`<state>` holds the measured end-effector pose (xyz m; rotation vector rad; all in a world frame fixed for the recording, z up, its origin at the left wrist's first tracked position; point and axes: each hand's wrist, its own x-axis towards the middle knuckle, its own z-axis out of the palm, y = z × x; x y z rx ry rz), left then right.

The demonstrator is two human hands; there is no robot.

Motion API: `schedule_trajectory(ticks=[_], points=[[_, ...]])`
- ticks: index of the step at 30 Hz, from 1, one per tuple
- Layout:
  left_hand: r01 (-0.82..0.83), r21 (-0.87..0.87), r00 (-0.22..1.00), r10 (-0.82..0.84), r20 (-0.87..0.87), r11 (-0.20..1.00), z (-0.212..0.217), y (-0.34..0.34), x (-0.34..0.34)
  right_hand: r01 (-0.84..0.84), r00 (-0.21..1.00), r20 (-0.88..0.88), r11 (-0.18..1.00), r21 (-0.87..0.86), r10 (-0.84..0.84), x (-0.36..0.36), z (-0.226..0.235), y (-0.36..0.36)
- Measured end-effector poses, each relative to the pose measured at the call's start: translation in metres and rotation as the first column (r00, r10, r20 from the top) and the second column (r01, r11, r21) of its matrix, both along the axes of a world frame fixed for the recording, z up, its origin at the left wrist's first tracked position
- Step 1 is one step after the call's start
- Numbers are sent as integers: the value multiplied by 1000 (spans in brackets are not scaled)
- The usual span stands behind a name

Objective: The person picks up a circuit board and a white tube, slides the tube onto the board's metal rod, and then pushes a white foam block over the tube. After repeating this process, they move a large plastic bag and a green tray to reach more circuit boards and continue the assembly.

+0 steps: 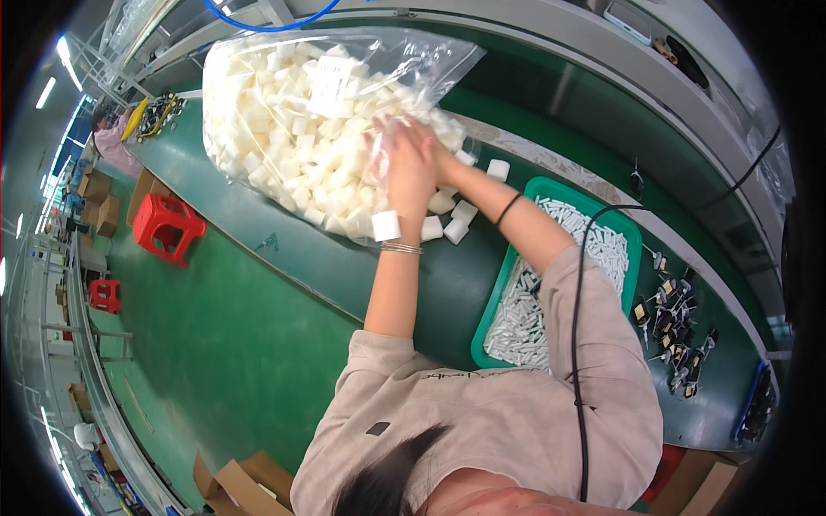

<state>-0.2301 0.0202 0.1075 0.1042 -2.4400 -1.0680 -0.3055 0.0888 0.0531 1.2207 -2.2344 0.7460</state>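
Note:
A large clear plastic bag [331,86] full of white, foam-like blocks [297,155] lies on the green worktop. Both my hands are at the bag's right side, close together, among the blocks and plastic film. My left hand [407,163] rests on the blocks, its fingers stretched out toward the far side. Partly covered by the left, my right hand [434,153] reaches in beside it; most of its fingers are hidden. A loose block [385,225] sits against my left wrist, and several loose blocks [457,230] lie on the worktop near my forearms.
A green tray [634,267] of small white tubes [520,322] stands under my right forearm. Several small black parts with wires [675,322] lie farther right. A black cable [578,344] hangs across my right arm. Red stools [168,228] stand at left; another person [114,142] sits far off.

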Motion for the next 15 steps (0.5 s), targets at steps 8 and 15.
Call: schedule_trajectory(ticks=[8,15], points=[[52,-316,993,-82,-81,947,-20,34,-15,152,227,807,798,-583,545,8,38,88],[245,-94,924,-262,-278,965,-27,74,-7,224,246,871,849,-479,426,-4,41,143]])
